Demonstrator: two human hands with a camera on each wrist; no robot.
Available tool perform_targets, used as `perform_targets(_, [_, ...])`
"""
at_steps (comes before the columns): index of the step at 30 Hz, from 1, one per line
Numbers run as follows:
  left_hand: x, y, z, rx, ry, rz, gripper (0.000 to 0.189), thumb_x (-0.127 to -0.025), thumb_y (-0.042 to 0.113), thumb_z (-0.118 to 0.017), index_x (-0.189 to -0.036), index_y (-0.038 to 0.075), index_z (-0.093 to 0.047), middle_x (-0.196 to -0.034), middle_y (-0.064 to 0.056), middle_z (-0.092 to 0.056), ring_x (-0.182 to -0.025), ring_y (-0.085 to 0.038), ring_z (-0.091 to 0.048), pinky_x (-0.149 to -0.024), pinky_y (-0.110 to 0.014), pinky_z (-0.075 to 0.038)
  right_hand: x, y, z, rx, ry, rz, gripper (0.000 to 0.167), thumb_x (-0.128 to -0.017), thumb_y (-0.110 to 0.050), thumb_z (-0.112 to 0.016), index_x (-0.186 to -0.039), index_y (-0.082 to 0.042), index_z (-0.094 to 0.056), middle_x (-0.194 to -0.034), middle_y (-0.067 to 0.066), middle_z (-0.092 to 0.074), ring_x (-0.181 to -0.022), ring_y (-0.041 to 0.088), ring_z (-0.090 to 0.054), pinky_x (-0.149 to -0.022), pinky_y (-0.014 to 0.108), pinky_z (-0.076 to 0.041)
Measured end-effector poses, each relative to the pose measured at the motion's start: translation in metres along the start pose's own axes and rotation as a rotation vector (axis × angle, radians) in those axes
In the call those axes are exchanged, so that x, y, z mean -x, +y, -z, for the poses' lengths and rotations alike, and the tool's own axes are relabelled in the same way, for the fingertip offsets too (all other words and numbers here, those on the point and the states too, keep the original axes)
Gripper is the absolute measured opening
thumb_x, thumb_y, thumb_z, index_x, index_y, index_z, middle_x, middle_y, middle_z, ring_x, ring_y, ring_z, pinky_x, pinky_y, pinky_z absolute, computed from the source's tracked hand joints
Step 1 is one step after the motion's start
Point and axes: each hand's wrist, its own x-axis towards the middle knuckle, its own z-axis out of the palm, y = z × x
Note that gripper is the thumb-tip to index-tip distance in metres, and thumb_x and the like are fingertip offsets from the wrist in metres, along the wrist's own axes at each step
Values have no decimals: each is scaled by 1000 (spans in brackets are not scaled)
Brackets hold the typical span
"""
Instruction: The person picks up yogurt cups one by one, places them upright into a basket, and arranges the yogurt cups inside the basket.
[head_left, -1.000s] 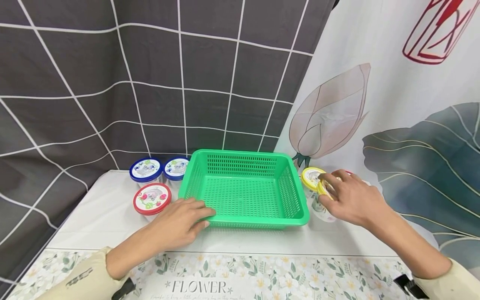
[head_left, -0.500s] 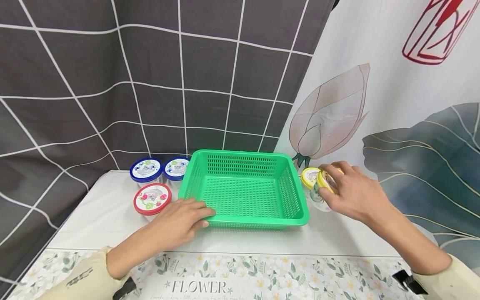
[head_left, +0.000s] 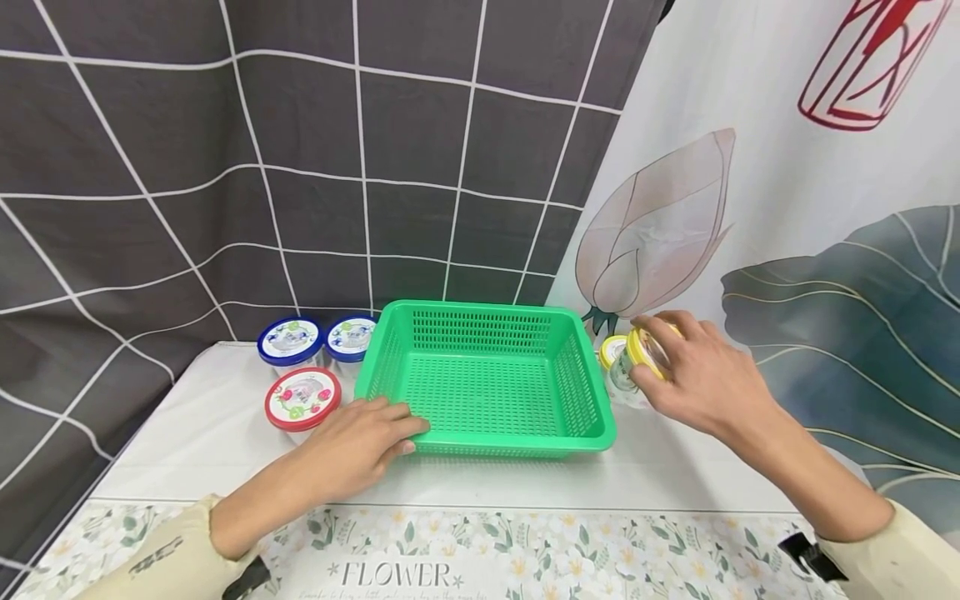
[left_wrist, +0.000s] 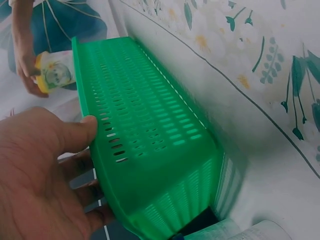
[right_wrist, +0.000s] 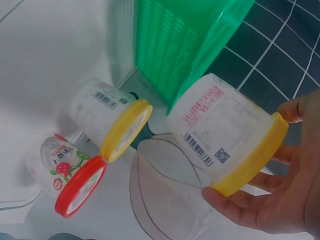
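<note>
My left hand (head_left: 367,446) grips the front-left rim of a green perforated plastic basket (head_left: 510,444); in the left wrist view the thumb lies on the outer wall and the fingers go behind the rim. My right hand (head_left: 701,375) holds a plastic tub (right_wrist: 215,130) by its yellow lid, right of the basket. The tub is raised off the table and tilted, its barcode label showing in the right wrist view. Beside it stand another yellow-lidded tub (right_wrist: 105,112) and a red-lidded tub (right_wrist: 60,167); the hand hides the red one in the head view.
Left of the basket stand two blue-lidded tubs (head_left: 290,342) and a red-lidded tub (head_left: 302,397), close to the left forearm. A dark checked curtain (head_left: 300,208) and a printed white curtain (head_left: 675,108) hang behind the table. A floral mat (head_left: 570,550) covers the table's front.
My right hand has lifted the yellow-lidded tub, moving slightly up and away from the table. The left hand and the basket have stayed in place.
</note>
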Motion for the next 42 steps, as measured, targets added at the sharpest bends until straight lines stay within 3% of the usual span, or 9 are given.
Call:
perform_targets(8, [2,0,1,9,-3,6,27,-109,20,-71,-135,18,-81,-120,3,-80,-114,-23,-74,-102,-53,-64,-2,-7,-3,-16,77,43,62,-96,-35,-57,-157,-23,-63,-152,15,-64,-132,46,-64,-64,67,-59])
perform_targets(28, [2,1,0,9,9,11,27,-109,22,-73,-135,18,-81,-121,2,-80,-115,-24,-75,-100,-53,-65,-9,-27,-7,-92,40,102,62,-95,-38,-56,-156,-29,-63,-156,11,-62,-137,42,-62,-68,64,-59])
perform_targets(35, [2,1,1,6,10,11,27,-109,21,-73,-135,17,-81,-122,1,-80,-118,-26,-75,-102,-54,-64,-12,-36,-14,-106,48,157,63,-95,-36,-56,-157,-23,-63,-161,20,-62,-139,48,-63,-76,63,-62])
perform_targets(42, [1,2,3,12,-1,13,27,-108,19,-74,-134,17,-82,-121,1,-80,-118,-26,-75,-101,-54,-65,-13,-44,-24,-119,47,193,62,-95,-36,-57,-155,-22,-66,-153,17,-67,-136,47,-65,-80,67,-64])
